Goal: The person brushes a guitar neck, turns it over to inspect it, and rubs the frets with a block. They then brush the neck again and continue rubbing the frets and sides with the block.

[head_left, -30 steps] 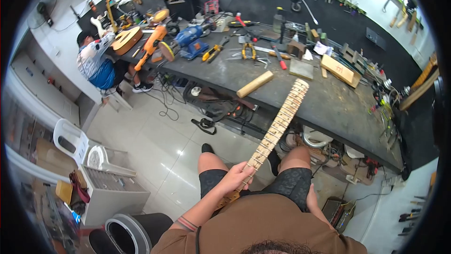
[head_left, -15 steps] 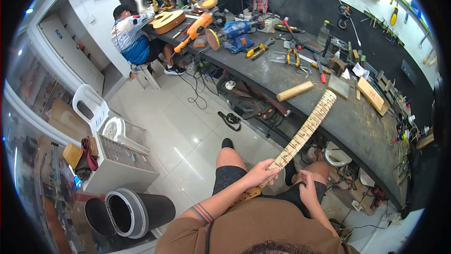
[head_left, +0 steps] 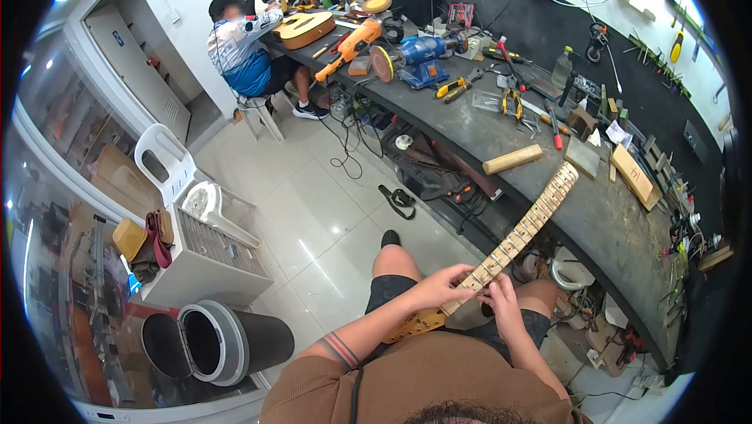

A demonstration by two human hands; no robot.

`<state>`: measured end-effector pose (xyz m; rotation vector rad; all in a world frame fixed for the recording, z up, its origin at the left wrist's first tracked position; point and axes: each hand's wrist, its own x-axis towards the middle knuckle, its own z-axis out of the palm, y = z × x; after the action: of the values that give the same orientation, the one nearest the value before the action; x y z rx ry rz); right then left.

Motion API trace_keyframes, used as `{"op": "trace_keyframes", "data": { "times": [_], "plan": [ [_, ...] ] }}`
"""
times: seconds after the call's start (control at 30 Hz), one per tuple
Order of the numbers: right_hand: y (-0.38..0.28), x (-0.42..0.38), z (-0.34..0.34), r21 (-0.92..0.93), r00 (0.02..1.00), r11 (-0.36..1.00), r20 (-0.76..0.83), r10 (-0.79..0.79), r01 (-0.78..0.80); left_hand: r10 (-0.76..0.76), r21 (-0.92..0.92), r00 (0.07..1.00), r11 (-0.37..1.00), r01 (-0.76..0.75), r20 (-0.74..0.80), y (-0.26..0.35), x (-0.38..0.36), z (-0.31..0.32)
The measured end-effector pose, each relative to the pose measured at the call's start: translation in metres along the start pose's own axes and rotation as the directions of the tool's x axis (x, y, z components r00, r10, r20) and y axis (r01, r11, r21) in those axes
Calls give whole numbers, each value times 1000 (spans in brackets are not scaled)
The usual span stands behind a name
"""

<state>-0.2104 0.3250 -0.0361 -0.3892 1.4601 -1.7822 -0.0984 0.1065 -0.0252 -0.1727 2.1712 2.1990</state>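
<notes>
A guitar neck [head_left: 521, 234] with a pale wooden fretboard and metal frets lies slantwise before me. Its headstock [head_left: 419, 324] rests by my lap, and the other end reaches over the workbench edge. My left hand [head_left: 442, 287] is closed around the neck near the headstock, thumb on the fretboard side. Against the opposite edge of the neck, close to the left hand, my right hand [head_left: 501, 298] has its bent fingers on the wood; what its fingertips do underneath is hidden.
The dark workbench [head_left: 619, 244] carries a wooden block [head_left: 513, 159], pliers [head_left: 513, 104], a blue bench grinder [head_left: 423, 52] and an orange power tool [head_left: 350, 48]. A co-worker [head_left: 243, 56] sits by an acoustic guitar [head_left: 304, 30]. A trash bin [head_left: 235, 343] and white chair [head_left: 166, 165] stand left.
My right hand has moved up and left from beside my thigh to the neck's edge. The left hand keeps its hold. The whole view has shifted slightly.
</notes>
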Motion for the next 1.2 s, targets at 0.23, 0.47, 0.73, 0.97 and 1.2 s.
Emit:
{"op": "trace_keyframes", "data": {
  "times": [0.23,0.47,0.73,0.97,1.2],
  "plan": [
    [-4,11,2,-66,1000,998,27,7,-6,74,62,961,996,-60,-265,-8,-11,0],
    [-12,15,14,-67,1000,998,12,-13,14,-88,-31,822,996,86,-562,-56,-2,-31],
    [-1,18,5,-63,999,998,42,6,-3,-37,122,889,987,104,-456,-58,6,-41],
    [-1,17,3,-47,999,998,21,31,-30,59,272,973,962,4,-223,-18,4,-8],
    [-10,18,12,13,998,1000,-67,3,-2,25,136,963,991,13,-269,-2,6,4]
  ]
}}
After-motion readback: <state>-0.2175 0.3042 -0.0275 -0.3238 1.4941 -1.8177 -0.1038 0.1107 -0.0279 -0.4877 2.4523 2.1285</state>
